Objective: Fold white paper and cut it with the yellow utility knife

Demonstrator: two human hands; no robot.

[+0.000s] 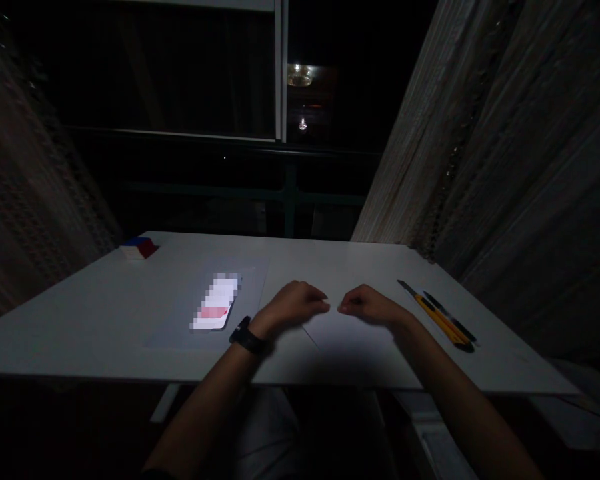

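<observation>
My left hand (291,309), with a black band on its wrist, is curled with thumb and fingertips drawn together. Facing it across a small gap, my right hand (374,305) is bent in a pinch. Whatever either pinch holds, if anything, is too small and dark to make out. Below and between both hands a white sheet of paper (353,339) lies on the table, partly in shadow, with its left edge showing as a thin slanted line. I cannot tell whether the fingertips touch it.
The white table (90,320) carries a lit phone (217,303) on another pale sheet (173,333) at left. A red, blue and white block (139,248) sits at the far left corner. Right of my hands lie a yellow utility knife (443,322) and a dark pen (450,315).
</observation>
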